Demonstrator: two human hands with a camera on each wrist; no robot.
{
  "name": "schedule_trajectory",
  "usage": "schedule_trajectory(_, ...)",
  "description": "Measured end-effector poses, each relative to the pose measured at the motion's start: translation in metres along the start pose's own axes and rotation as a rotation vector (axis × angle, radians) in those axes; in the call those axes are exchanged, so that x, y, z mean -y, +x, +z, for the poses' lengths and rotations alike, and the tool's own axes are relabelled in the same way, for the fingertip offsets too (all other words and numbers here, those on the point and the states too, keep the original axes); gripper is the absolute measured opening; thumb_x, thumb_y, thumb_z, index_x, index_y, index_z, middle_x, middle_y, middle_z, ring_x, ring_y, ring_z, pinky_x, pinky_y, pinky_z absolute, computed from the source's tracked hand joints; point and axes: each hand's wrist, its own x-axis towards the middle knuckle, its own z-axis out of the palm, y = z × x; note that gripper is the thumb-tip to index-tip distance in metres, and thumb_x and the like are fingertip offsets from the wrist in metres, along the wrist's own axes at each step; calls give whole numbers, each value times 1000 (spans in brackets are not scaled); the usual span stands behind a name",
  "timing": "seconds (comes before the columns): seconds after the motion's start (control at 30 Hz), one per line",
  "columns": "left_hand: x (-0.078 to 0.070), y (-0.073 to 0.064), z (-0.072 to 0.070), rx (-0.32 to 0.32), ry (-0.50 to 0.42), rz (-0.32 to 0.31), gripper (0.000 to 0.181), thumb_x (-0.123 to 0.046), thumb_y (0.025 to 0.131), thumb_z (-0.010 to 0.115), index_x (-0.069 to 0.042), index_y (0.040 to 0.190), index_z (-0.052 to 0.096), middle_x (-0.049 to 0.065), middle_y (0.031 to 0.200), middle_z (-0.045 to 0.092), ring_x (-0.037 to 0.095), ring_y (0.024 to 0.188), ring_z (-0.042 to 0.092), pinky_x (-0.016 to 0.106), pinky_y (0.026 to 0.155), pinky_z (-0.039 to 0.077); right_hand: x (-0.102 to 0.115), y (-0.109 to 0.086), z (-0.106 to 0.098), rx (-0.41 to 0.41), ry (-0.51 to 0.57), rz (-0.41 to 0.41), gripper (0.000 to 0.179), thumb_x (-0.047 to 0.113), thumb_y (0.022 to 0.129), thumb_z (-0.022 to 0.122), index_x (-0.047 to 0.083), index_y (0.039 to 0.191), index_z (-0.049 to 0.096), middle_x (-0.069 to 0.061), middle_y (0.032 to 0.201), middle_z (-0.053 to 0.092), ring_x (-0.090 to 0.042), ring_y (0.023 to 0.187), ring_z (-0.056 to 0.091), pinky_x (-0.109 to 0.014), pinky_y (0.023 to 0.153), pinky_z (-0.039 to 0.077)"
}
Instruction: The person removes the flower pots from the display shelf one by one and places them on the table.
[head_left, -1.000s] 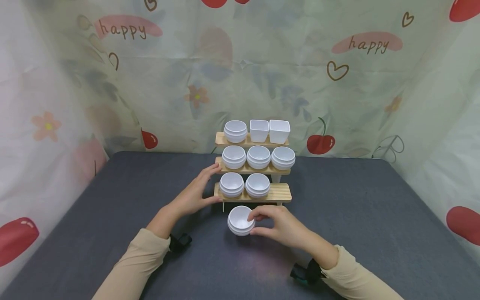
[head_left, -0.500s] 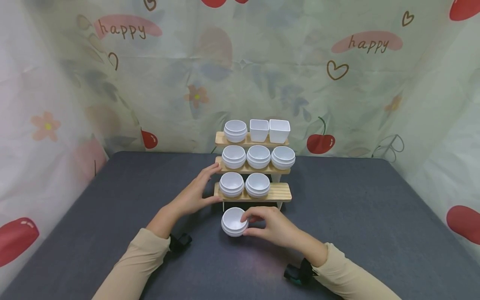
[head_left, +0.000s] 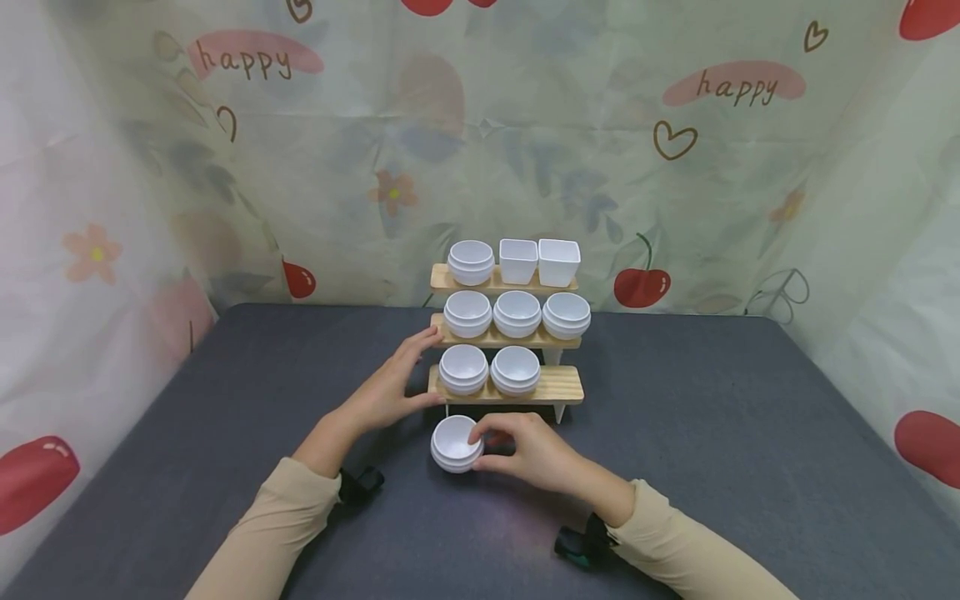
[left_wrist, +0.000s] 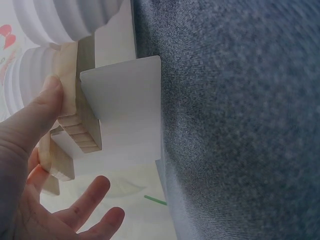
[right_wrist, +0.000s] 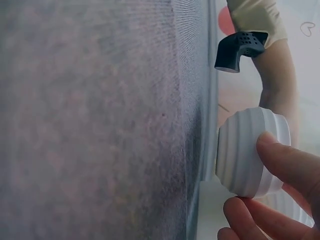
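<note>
In front of a tiered wooden display stand [head_left: 561,384], my right hand [head_left: 536,454] pinches a small white round ribbed bowl [head_left: 452,443] between thumb and fingers at its right side. The right wrist view shows this bowl [right_wrist: 250,152] tipped sideways by the camera angle; I cannot tell whether it touches the table. With fingers spread, my left hand [head_left: 382,387] touches the stand's left end. Its thumb [left_wrist: 42,107] rests against the lowest board, and a finger reaches the middle board. Two round bowls sit on the lowest board, leaving its right end bare.
Three round bowls [head_left: 517,314] fill the middle board. On the top board stand a round bowl [head_left: 471,262] and two square bowls [head_left: 558,262]. White side panels [left_wrist: 125,105] support the boards. The dark grey cloth [head_left: 675,417] covers the table, with printed curtains [head_left: 525,125] around it.
My right hand has moved left along the front of the stand, carrying the round bowl with it. My left hand has stayed at the stand's left end.
</note>
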Motion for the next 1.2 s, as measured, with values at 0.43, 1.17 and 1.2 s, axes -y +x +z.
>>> schedule_trajectory(0.43, 5, 0, 2, 5, -20, 5, 83, -23, 80, 74, -10, 146, 25, 13, 155, 19, 30, 139, 31, 46, 109, 39, 2, 12, 8, 27, 30, 8, 22, 14, 78, 75, 10, 97, 65, -4, 97, 68, -14, 85, 67, -27, 79, 58)
schedule_trajectory(1.17, 1, 0, 1, -3, -9, 6, 82, -17, 81, 73, -9, 145, 25, 14, 154, 20, 32, 138, 31, 48, 108, 40, 4, 26, 16, 56, -13, 30, 22, 16, 77, 76, 11, 96, 66, -4, 96, 69, -18, 82, 67, -24, 74, 57)
schedule_trajectory(1.2, 1, 0, 1, -2, -9, 6, 82, -17, 81, 73, -9, 145, 24, 14, 154, 20, 32, 138, 31, 48, 108, 40, 4, 26, 16, 55, -15, 31, 22, 16, 77, 76, 11, 96, 66, -3, 96, 69, -18, 82, 67, -23, 74, 57)
